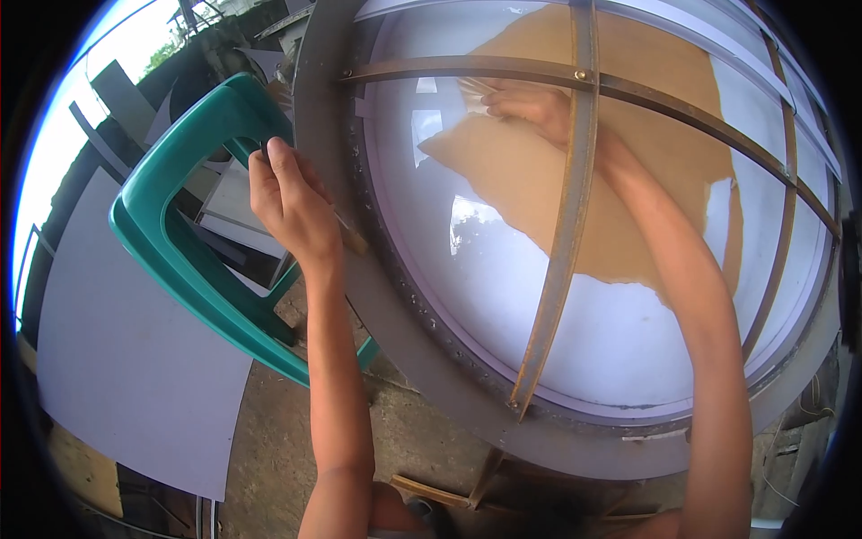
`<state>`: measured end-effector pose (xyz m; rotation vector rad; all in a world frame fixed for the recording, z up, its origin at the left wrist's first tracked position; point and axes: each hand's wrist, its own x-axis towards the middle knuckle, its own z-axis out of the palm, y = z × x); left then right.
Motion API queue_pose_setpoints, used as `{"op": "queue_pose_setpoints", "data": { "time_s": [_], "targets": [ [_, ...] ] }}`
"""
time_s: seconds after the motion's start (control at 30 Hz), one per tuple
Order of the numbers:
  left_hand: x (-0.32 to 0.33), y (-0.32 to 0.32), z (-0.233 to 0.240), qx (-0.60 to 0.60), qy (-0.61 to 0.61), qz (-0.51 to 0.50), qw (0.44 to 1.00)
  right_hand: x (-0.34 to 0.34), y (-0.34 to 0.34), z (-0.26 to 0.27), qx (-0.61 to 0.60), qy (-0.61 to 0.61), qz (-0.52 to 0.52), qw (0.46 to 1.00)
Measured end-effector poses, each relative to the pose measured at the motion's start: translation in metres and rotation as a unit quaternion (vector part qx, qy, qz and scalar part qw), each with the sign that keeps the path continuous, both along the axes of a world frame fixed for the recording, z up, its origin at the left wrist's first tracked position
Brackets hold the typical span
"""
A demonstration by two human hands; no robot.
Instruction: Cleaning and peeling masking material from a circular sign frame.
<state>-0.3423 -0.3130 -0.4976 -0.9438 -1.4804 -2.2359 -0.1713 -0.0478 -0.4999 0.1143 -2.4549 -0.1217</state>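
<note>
A metal frame (377, 296) with rusty crossbars (569, 202) holds a glossy glass-like pane (431, 195). Torn brown paper (646, 202) covers much of the pane. My right hand (532, 108) reaches between the crossbars, its fingers pinching a crumpled, pale piece of paper or film (475, 94) at the brown paper's upper left edge. Left of the frame, my left hand (293, 195) is raised with its fingers curled around a small dark object (264, 149), mostly hidden, near the green plastic chair.
A green plastic chair (145, 202) stands close at the frame's left. Beyond it a large pale sheet (135, 323) leans or lies over the ground. Other panels and scraps are at the upper left. Rusty metal bars (431, 490) lie below the frame.
</note>
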Motion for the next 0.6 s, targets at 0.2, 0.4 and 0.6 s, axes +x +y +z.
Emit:
{"op": "queue_pose_setpoints", "data": {
  "time_s": [0.2, 0.4, 0.6],
  "targets": [
    [-0.001, -0.001, -0.001, 0.014, -0.013, -0.005, 1.0, 0.024, -0.014, 0.009, -0.013, -0.025, -0.061, 0.998],
    [0.0, 0.002, -0.002, 0.011, -0.002, -0.01, 1.0, 0.042, -0.003, 0.001, -0.076, 0.034, -0.061, 0.995],
    [-0.004, 0.001, -0.003, 0.008, -0.005, 0.001, 1.0, 0.048, -0.004, 0.003, -0.347, 0.078, 0.012, 0.935]
  ]
}}
